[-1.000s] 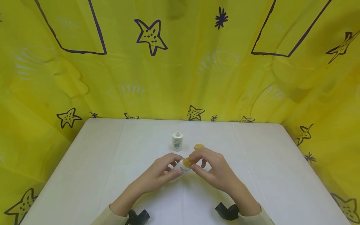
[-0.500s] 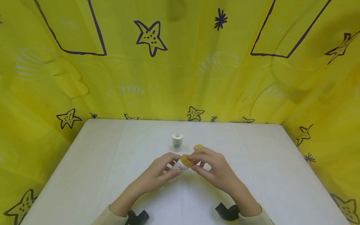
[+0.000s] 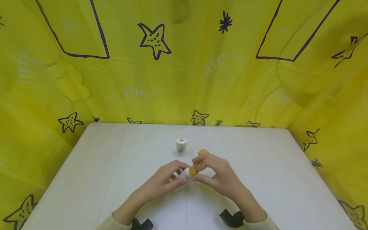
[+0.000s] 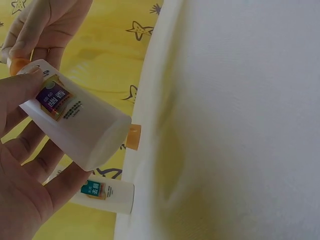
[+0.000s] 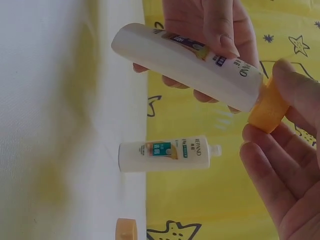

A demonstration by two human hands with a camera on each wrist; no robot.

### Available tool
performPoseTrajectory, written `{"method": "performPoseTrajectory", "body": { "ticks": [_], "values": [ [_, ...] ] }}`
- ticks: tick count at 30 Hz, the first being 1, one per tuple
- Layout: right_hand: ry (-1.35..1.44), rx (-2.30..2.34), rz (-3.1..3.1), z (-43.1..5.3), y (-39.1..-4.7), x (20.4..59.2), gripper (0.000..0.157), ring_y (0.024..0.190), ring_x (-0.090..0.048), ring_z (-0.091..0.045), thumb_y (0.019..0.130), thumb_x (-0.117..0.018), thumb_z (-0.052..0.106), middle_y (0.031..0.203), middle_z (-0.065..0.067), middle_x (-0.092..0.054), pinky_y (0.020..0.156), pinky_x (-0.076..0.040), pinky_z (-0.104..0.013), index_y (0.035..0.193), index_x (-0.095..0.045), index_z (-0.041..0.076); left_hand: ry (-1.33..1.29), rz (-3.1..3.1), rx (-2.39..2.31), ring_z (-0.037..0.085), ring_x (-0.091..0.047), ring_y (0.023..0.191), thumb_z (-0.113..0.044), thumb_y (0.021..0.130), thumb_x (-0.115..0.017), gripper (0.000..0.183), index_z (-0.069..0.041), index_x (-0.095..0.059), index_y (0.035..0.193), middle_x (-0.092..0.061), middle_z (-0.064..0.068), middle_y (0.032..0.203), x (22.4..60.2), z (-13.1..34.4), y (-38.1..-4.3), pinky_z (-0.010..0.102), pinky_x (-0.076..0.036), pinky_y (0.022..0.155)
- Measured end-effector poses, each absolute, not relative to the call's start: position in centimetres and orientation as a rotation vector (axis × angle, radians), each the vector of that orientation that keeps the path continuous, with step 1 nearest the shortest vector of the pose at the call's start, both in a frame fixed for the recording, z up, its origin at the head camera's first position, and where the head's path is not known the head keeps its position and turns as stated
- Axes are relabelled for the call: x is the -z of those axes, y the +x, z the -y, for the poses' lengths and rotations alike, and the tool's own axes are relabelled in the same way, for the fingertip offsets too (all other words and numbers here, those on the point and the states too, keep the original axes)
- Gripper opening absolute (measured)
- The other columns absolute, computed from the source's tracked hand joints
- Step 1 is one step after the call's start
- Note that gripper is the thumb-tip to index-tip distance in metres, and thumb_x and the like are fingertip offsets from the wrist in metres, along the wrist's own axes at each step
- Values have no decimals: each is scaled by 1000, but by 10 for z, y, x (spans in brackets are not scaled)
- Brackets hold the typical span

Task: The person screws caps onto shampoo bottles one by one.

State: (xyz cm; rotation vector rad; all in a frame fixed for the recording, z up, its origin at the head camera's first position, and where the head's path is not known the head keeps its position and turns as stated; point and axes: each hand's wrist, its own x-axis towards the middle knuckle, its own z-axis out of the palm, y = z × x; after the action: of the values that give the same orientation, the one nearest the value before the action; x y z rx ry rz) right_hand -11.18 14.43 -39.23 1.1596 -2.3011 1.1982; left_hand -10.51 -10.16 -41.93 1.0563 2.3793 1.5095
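Over the middle of the table, my left hand [image 3: 165, 179] grips a white shampoo bottle [image 4: 95, 120] round its body, the bottle lying tilted with its top toward my right hand [image 3: 218, 171]. My right thumb and fingers pinch the orange cap [image 5: 269, 107] at the bottle's top. A sliver of neck shows between cap and shoulder in the right wrist view. Behind the hands a second white shampoo bottle [image 3: 181, 147] stands upright, its bare nozzle showing and its label teal. Another orange cap [image 3: 203, 151] rests on the table just beyond my right fingers.
The white-covered table [image 3: 129, 143] reaches back to a yellow curtain [image 3: 178, 80] printed with starfish and fish. Black straps with stubby black mounts [image 3: 232, 218] sit at both wrists, near the table's front.
The held bottle and its cap have dipped slightly toward me, and the bottle lies more level. My right fingers have shifted their hold on the cap. The standing bottle and loose cap stay put.
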Motion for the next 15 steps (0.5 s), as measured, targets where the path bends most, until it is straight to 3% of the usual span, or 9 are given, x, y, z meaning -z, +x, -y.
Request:
{"method": "performPoseTrajectory", "body": {
  "ticks": [3, 10, 15],
  "values": [
    [1171, -1203, 2292, -145, -112, 394, 22, 107, -66, -18, 79, -85, 21, 107, 5, -71, 97, -51, -23, 92, -67, 20, 1049, -2389, -1500, 15, -62, 101, -28, 101, -61, 28, -20, -57, 127, -62, -5, 121, 421, 102, -105, 28, -57, 83],
    [1160, -1225, 2303, -146, -112, 395, 25, 103, -68, -17, 82, -83, 12, 112, 2, -71, 78, -56, -18, 104, -72, 16, 1014, -2415, -1519, 16, -64, 100, -28, 100, -62, 30, -17, -57, 128, -63, -3, 119, 420, 104, -106, 29, -58, 82],
    [1209, -1243, 2271, -146, -112, 395, 30, 95, -69, -13, 81, -81, 4, 114, -2, -70, 76, -57, -19, 108, -72, 12, 1005, -2427, -1525, 14, -64, 99, -26, 99, -63, 29, -16, -57, 126, -64, -2, 116, 418, 105, -107, 29, -58, 81]
  ]
}}
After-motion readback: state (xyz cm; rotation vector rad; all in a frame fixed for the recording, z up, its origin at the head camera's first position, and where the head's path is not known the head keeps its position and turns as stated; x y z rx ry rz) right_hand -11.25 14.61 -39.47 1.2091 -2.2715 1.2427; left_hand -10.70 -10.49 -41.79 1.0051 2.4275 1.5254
